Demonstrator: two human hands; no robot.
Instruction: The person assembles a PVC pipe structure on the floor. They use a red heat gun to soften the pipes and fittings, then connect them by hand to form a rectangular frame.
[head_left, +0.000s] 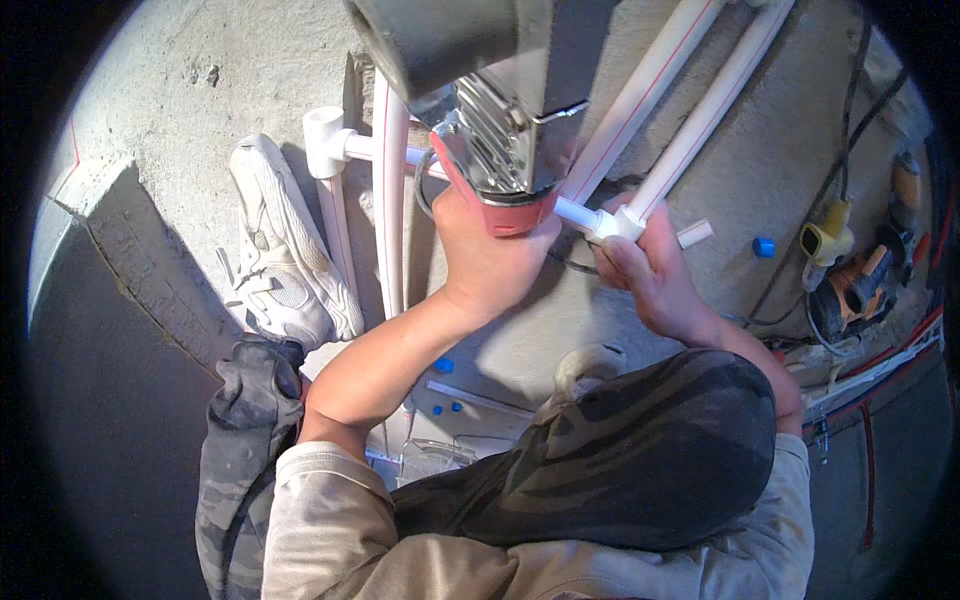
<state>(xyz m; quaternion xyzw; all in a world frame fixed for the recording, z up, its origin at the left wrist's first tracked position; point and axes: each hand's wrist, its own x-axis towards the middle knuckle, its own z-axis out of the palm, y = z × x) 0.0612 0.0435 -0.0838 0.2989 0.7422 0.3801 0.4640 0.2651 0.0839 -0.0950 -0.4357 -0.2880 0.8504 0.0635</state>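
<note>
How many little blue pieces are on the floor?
4 in view: one blue cap right of the right hand, another blue piece between the forearms, and two tinier pieces side by side just below it. The legs may hide more.

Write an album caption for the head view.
Left hand gripping a red-and-grey tool, right hand holding a white pipe fitting, over grey concrete.

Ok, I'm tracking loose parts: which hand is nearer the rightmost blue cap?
Right. The right hand, on the white fitting, is left of the cap, apart from it; the left hand, holding the red tool, is farther left.
</note>
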